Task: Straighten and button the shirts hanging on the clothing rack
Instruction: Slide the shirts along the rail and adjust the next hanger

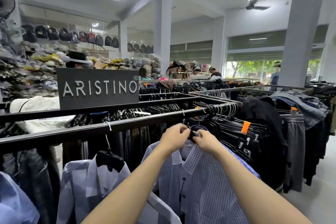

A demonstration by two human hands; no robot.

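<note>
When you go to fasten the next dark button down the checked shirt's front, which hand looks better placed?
Probably the left hand: the buttons lie under its forearm; both hands grip the collar.

Two forearms reach in from the lower edge, both bare to where the picture cuts them off, with no sleeve, cuff, watch, bracelet or glove. The left grip [175, 137] and the right grip [205, 142] are bare hands; no rings can be made out.
</note>
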